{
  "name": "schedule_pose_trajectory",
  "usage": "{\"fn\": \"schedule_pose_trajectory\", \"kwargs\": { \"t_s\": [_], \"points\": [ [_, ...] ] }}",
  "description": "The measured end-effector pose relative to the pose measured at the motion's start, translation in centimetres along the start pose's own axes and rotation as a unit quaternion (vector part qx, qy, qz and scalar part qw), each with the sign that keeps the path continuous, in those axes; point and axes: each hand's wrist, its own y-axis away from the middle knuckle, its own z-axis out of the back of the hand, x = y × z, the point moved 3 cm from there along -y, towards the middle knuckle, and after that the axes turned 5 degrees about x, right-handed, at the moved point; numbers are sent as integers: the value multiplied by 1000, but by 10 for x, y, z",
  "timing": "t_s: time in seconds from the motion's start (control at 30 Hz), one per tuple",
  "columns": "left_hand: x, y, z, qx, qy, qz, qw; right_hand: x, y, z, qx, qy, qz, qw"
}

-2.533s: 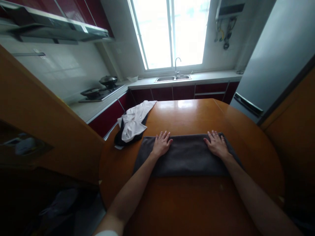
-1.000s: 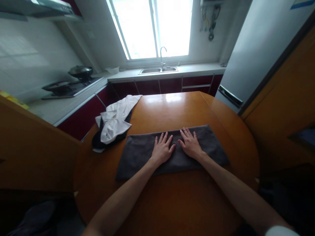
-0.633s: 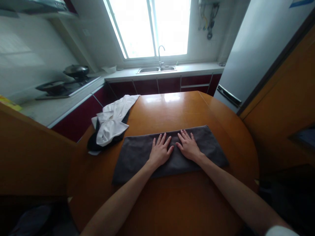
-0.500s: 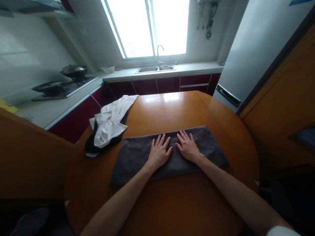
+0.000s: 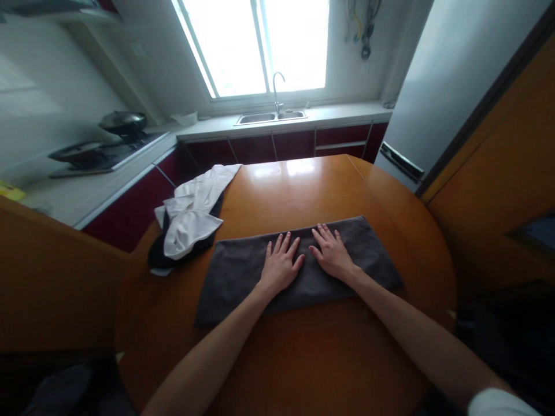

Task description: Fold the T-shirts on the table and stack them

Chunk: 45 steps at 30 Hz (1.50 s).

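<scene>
Dark grey, flat, four-sided cloth (image 5: pixel 238 274) lies on the glossy orange-brown wooden table (image 5: pixel 303 193) with the curved outline. Its long far side runs slightly aslant, the right end closer to the table's far edge than the left end. Bare table surface separates the cloth from the table's far, left and right edges; the near right corner of the cloth comes closer to the right edge than the near left corner does to the left.

Left hand (image 5: pixel 278 269): palm down on the cloth, fingers spread, fingertips at its far side. Grip released; nothing grasped. Right hand (image 5: pixel 333 255): palm down, just right of the cloth's middle, fingers lightly spread and angled to the far left. Grip also released, nothing grasped. Thumbs point towards each other; a narrow gap of cloth shows between them. Pressure of either hand: cannot be told. A white sleeve (image 5: pixel 494 403) shows on the right arm.

By the table's far left edge, a rumpled white fabric (image 5: pixel 193 205) lies partly over a black fabric (image 5: pixel 158 252). Both are apart from the grey cloth. Beyond the table: a pale countertop (image 5: pixel 217 124) with a double metal sink (image 5: pixel 258 117).
</scene>
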Motion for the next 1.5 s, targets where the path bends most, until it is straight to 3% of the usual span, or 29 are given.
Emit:
{"fn": "schedule_pose_trajectory", "kwargs": {
  "t_s": [0.17, 0.3, 0.43, 0.57, 0.7, 0.8, 0.97, 1.1, 1.4, 1.5],
  "points": [
    [-2, 1, 3, 1, -12, 1, 1000, -34, -2, 24, -100, 13, -81, 992],
    [-2, 1, 2, 3, -18, 0, 1000, -75, -7, 23, -52, 38, -169, 983],
    [-1, 1, 2, 5, -19, 0, 1000, -91, -12, 12, -10, 63, -191, 979],
    [-2, 1, 3, 4, -17, 0, 1000, -81, -12, 19, -63, 36, -187, 980],
    [-1, 1, 2, 1, -14, 0, 1000, -53, -6, 26, -102, 2, -128, 986],
    [0, 0, 0, -2, -15, 0, 1000, -21, 2, 17, -81, -3, -67, 995],
    [0, 0, -1, -11, -21, -3, 1000, 19, 13, -9, 23, 30, -8, 999],
    [1, 0, -1, -11, -23, -5, 1000, 22, 15, -15, 57, 41, -10, 998],
    [-14, 9, 14, -62, -42, -31, 997, 19, 15, -9, 39, 27, -6, 999],
    [-21, 13, 11, -54, -40, -44, 997, 19, 17, -3, 6, 37, -21, 999]
  ]
}}
